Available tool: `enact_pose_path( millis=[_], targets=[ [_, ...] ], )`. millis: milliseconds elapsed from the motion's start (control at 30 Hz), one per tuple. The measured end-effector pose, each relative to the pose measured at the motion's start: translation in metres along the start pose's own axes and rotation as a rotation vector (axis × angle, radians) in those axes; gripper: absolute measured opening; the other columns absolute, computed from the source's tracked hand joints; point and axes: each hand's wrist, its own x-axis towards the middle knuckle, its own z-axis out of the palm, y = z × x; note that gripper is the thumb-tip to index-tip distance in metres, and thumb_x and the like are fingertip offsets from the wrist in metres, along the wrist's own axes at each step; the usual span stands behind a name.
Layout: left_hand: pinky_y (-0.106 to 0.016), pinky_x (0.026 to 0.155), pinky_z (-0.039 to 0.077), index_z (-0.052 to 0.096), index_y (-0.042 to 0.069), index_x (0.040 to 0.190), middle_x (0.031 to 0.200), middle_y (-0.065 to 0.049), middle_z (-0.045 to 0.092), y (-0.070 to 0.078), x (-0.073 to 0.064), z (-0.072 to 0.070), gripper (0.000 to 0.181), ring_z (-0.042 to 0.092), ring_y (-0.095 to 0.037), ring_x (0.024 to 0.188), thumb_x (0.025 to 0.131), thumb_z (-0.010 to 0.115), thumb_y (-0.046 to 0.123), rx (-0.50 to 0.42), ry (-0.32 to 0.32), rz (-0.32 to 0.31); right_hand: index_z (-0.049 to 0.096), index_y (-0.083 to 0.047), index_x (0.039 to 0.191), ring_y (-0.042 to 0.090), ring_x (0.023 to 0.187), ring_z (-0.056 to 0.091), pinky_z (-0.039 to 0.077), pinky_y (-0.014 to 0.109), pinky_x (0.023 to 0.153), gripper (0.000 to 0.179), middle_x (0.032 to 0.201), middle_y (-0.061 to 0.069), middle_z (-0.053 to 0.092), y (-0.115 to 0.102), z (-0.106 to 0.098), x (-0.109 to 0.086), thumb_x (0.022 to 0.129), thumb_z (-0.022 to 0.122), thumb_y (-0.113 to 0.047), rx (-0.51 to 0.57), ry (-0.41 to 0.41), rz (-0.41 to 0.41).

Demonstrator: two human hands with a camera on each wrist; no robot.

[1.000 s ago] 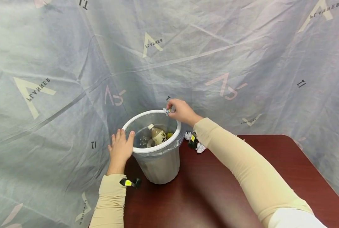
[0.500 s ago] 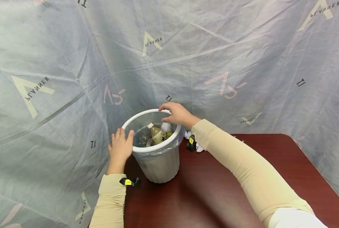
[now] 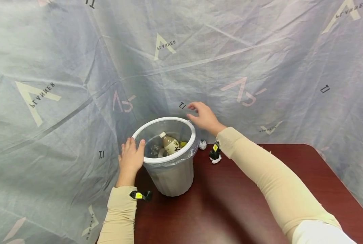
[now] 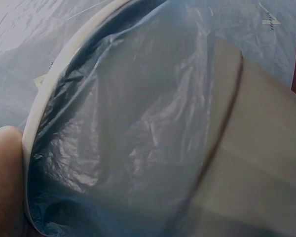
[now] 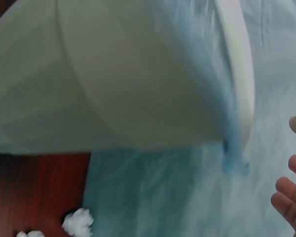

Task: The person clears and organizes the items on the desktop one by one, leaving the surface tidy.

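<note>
A grey trash can (image 3: 176,181) with a white rim and a clear plastic liner (image 4: 123,128) stands upright on the table. My left hand (image 3: 131,157) rests at the near-left part of its rim, fingers extended; in the left wrist view the thumb (image 4: 6,180) touches the rim. Inside lie a bottle (image 3: 171,145) with a white cap and a small yellow thing (image 3: 183,144). My right hand (image 3: 205,117) hovers just beyond the rim's right side, holding nothing, fingers loosely bent. Two crumpled paper balls, one nearer the can (image 5: 79,222), lie below it; the wrist camera partly covers the other (image 3: 216,160).
The dark red table (image 3: 248,200) extends to the right and toward me. A grey printed sheet (image 3: 230,61) hangs close behind the can and along the left side. Small pale scraps show at the table's far edge, behind my right forearm.
My right hand held a crumpled paper ball over the rim, then let it drop into the trash can. It has since moved up and right, away from the opening. The left hand stays put.
</note>
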Motion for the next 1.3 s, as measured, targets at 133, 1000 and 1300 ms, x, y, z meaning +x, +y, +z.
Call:
enact_pose_path(
  millis=[133,1000,1300],
  targets=[
    [-0.072,0.115,0.003,0.016,0.002,0.162,0.169,-0.016,0.007,0.001,0.0,0.001,0.086,-0.001,-0.043,0.154,0.104,0.02,0.065,-0.002,-0.005,0.0,0.062,-0.008,0.128,0.035,0.113,0.059,0.047,0.049,0.097,0.035,0.125,0.017,0.062,0.032,-0.002,-0.009,0.096,0.069,-0.021,0.003,0.033,0.055],
    [-0.072,0.115,0.008,0.019,0.002,0.161,0.169,-0.017,0.011,0.003,-0.002,-0.002,0.087,0.003,-0.044,0.154,0.103,0.017,0.067,0.007,0.015,0.002,0.047,-0.008,0.151,0.045,0.134,0.045,0.04,0.061,0.104,0.064,0.149,0.025,0.046,0.164,0.056,-0.094,0.093,0.07,-0.023,-0.01,-0.17,0.308],
    [-0.072,0.115,0.007,0.017,0.001,0.161,0.169,-0.017,0.009,0.002,-0.003,-0.002,0.087,0.001,-0.044,0.154,0.103,0.017,0.067,0.013,0.006,-0.005,0.04,0.0,0.153,0.048,0.14,0.038,0.035,0.06,0.111,0.071,0.151,0.03,0.042,0.182,0.082,-0.12,0.09,0.072,-0.013,-0.006,-0.259,0.32]
  ],
)
